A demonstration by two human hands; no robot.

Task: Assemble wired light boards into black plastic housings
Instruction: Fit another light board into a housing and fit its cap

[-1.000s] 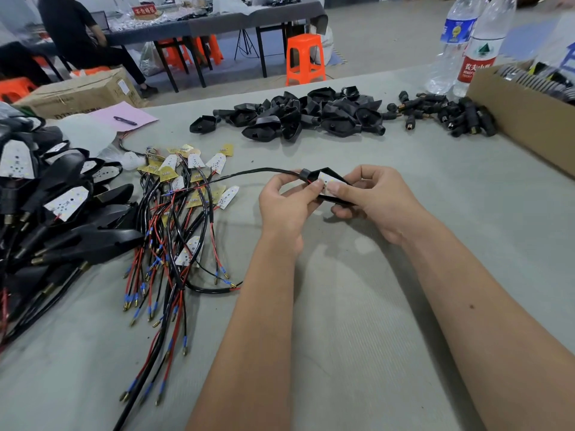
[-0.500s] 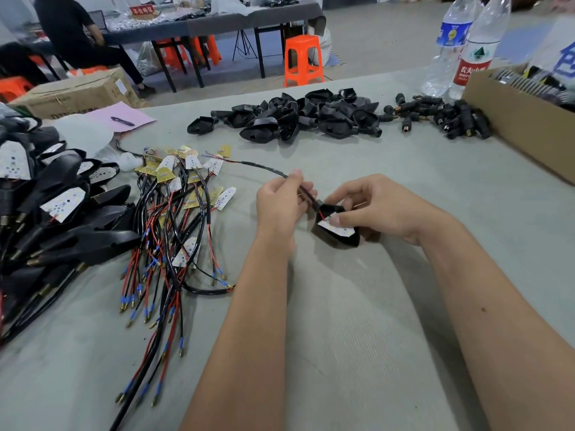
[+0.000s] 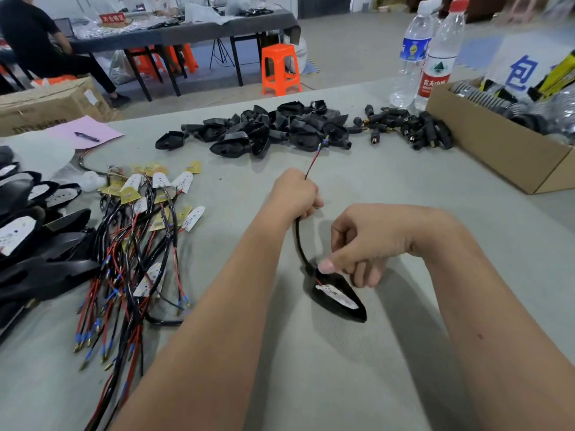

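Head view, from where the worker sits: far out to the left of the two hands lies a heap of finished black housings with white boards showing in them, and next to it a tangle of wired light boards, red and black leads ending in blue-sleeved tips. Beyond the hands, across the grey table, sits a pile of empty black housings, then a scatter of small black connectors, two water bottles and, off to the right, a cardboard box. Nothing lies between the piles and the hands. The left hand is closed in a fist round the black cable, whose thin red and black end pokes out above the knuckles toward the far pile. The cable curves down into the black housing, which the right hand pinches at its near end, thumb on top, fingers curled under. A white light board sits inside it, tip pointing toward the worker
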